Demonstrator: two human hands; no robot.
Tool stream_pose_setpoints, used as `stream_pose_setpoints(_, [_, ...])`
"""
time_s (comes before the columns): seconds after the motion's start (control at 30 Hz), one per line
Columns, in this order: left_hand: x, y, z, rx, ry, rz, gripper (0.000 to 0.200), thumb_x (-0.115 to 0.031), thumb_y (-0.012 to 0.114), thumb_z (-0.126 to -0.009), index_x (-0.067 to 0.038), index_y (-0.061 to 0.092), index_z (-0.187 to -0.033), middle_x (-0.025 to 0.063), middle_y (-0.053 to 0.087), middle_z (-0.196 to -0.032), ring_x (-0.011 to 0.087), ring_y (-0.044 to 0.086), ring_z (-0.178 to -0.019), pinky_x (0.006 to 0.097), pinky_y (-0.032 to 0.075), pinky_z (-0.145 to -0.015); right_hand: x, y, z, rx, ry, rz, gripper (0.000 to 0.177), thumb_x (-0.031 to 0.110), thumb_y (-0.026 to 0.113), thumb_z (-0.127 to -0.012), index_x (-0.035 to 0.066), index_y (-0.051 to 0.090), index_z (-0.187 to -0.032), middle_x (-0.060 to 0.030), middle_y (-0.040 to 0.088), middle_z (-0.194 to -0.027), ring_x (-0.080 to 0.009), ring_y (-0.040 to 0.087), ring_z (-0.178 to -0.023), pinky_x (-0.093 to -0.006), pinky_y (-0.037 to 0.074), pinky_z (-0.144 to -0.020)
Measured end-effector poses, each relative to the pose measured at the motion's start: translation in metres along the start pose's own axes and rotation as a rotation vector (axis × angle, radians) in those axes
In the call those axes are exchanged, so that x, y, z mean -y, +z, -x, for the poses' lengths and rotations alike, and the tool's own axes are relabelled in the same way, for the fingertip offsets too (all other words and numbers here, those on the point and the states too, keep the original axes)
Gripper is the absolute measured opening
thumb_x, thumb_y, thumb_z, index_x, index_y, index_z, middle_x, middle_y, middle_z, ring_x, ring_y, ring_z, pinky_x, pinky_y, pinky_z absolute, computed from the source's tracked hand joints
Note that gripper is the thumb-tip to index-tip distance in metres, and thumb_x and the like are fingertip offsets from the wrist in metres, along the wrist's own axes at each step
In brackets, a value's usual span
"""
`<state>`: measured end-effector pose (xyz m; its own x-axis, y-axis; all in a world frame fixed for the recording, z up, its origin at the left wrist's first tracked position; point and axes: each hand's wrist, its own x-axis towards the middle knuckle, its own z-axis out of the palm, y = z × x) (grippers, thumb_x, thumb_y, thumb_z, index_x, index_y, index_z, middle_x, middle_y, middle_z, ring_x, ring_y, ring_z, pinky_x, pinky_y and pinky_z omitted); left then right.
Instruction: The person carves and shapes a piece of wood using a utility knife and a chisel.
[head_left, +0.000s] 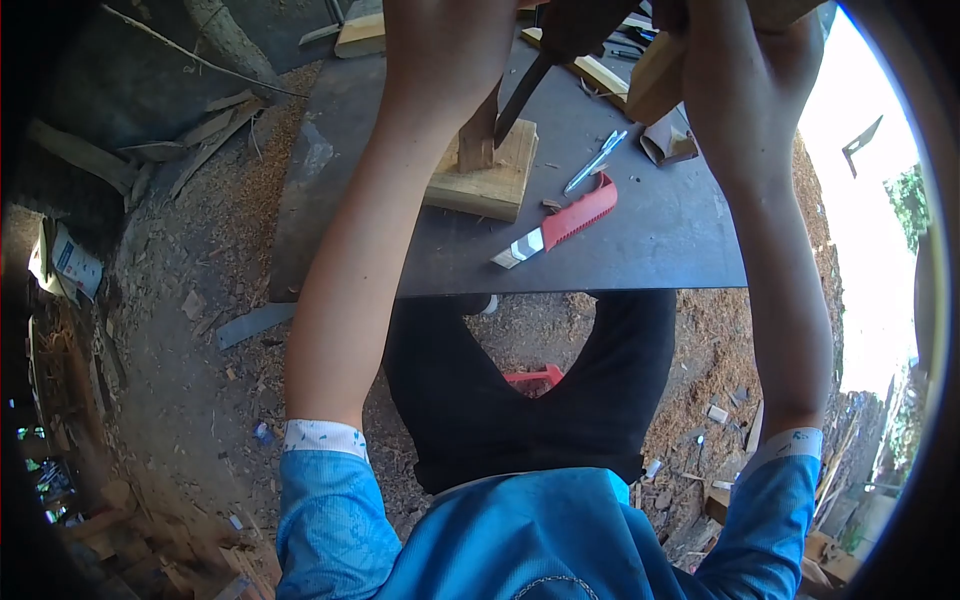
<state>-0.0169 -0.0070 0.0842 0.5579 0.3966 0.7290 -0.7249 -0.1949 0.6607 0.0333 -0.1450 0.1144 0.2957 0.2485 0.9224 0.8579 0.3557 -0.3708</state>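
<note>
Chisel (pixel 522 98): dark blade, slanting down and leftward, tip meeting the top of a stub (pixel 478 140). Its handle runs up to the top edge of the frame, between the two hands. Which hand carries it cannot be told.

Stub: short upright piece of wood, standing on a block (pixel 495 185), partly behind the left wrist.

Block: pale, flat, square-cut, lying on the table (pixel 640 250) near its left half.

Left hand (pixel 450 45): raised over the table, just left of the chisel and touching or just in front of the stub. Its fingers are out of sight at the top edge, so their state cannot be told.

Right hand (pixel 740 45): raised at the far right of the table, well apart from the stub. A light wooden piece (pixel 655 80) sits against its inner side. Its fingers are cut off by the frame, so whether they clamp the wood cannot be told.

Pen (pixel 595 160): pale, lying slantwise, right of the block.

Knife (pixel 565 222): red-handled cutter, lying just below the pen, nearer the table's front edge.

Scrap (pixel 668 145): brown curled piece, below the wooden piece.

Table: dark flat sheet, strewn with small chips.

Ground: sawdust and offcuts all round. A red object (pixel 535 377) shows between the person's dark trouser legs.

Sleeves: blue, with white cuffs.
</note>
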Motion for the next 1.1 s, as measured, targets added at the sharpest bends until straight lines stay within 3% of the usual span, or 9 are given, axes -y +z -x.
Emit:
stream_pose_setpoints(0.2, [0.005,-0.012,0.001,0.200,-0.055,0.232,0.037,-0.012,0.085,-0.089,-0.010,0.051,-0.104,0.0075,0.071,-0.095,0.0154,0.073,-0.092,0.0287,0.062,-0.077,-0.015,-0.002,0.005,-0.071,0.082,-0.008,0.008,0.009,0.062,-0.102,0.002,0.062,-0.098,-0.0027,0.068,-0.079,-0.0068,0.061,-0.062,-0.0226,0.043,-0.052])
stream_pose_setpoints(0.43, [0.013,-0.005,-0.001,0.348,-0.024,0.301,0.050,0.008,0.085,-0.078,-0.007,0.046,-0.106,0.0091,0.068,-0.099,0.0190,0.073,-0.096,0.0352,0.064,-0.083,-0.004,-0.011,0.003,0.013,0.066,-0.083,0.006,-0.001,0.065,-0.098,-0.002,0.061,-0.102,-0.0040,0.068,-0.079,-0.0092,0.066,-0.068,-0.0238,0.050,-0.056])
stream_pose_setpoints(0.53, [0.009,-0.007,0.000,0.360,-0.087,0.335,0.049,0.005,0.085,-0.081,-0.008,0.044,-0.104,0.0107,0.069,-0.099,0.0196,0.073,-0.096,0.0359,0.064,-0.084,-0.006,-0.016,0.004,0.020,0.095,-0.160,0.008,-0.001,0.066,-0.097,-0.001,0.059,-0.101,-0.0032,0.066,-0.077,-0.0083,0.064,-0.066,-0.0234,0.049,-0.055])
stream_pose_setpoints(0.57, [0.012,-0.015,0.002,0.363,0.066,0.051,0.034,-0.007,0.079,-0.092,-0.009,0.053,-0.113,0.0133,0.072,-0.110,0.0195,0.075,-0.098,0.0317,0.065,-0.082,-0.003,-0.022,0.002,0.055,0.129,-0.150,0.009,0.000,0.067,-0.097,-0.001,0.058,-0.101,-0.0028,0.065,-0.077,-0.0077,0.063,-0.064,-0.0232,0.048,-0.054])
stream_pose_setpoints(0.67, [0.009,-0.013,0.002,0.351,0.127,-0.018,0.050,0.002,0.086,-0.081,-0.011,0.050,-0.113,0.0176,0.073,-0.110,0.0222,0.076,-0.097,0.0297,0.066,-0.078,-0.005,-0.034,0.005,0.101,0.227,-0.159,0.013,0.002,0.068,-0.098,0.001,0.055,-0.102,-0.0016,0.063,-0.075,-0.0066,0.060,-0.062,-0.0230,0.045,-0.052])
stream_pose_setpoints(0.83, [0.004,-0.012,0.003,0.334,0.067,-0.011,0.051,-0.008,0.090,-0.080,-0.011,0.050,-0.111,0.0180,0.075,-0.110,0.0250,0.077,-0.100,0.0340,0.066,-0.084,0.031,-0.021,-0.010,-0.091,0.525,-0.107,0.021,0.014,0.072,-0.099,0.002,0.056,-0.106,-0.0001,0.060,-0.071,-0.0062,0.057,-0.057,-0.0237,0.043,-0.049])
stream_pose_setpoints(0.97, [0.006,-0.014,0.005,0.358,0.120,-0.044,0.046,-0.002,0.086,-0.083,-0.013,0.048,-0.107,0.0186,0.076,-0.108,0.0215,0.076,-0.099,0.0322,0.066,-0.085,0.009,-0.067,0.010,0.040,0.461,0.187,0.052,0.048,0.072,-0.096,0.007,0.064,-0.127,0.0036,0.052,-0.069,-0.0045,0.047,-0.057,-0.0224,0.034,-0.053])
stream_pose_setpoints(1.0, [0.007,-0.016,0.004,0.347,0.108,-0.024,0.047,-0.002,0.086,-0.082,-0.013,0.047,-0.107,0.0185,0.076,-0.108,0.0214,0.076,-0.098,0.0317,0.065,-0.085,0.010,-0.092,0.008,0.117,0.543,0.291,0.053,0.041,0.071,-0.098,0.008,0.059,-0.138,0.0030,0.056,-0.073,-0.0046,0.048,-0.058,-0.0232,0.037,-0.054])
stream_pose_setpoints(1.1, [0.012,-0.021,0.003,0.329,0.025,0.119,0.048,-0.001,0.086,-0.082,-0.011,0.045,-0.105,0.0168,0.075,-0.105,0.0211,0.075,-0.098,0.0324,0.065,-0.085,0.023,-0.122,0.004,0.133,0.405,0.602,0.051,0.035,0.072,-0.097,0.008,0.059,-0.138,0.0007,0.058,-0.080,-0.0049,0.048,-0.061,-0.0233,0.035,-0.054])
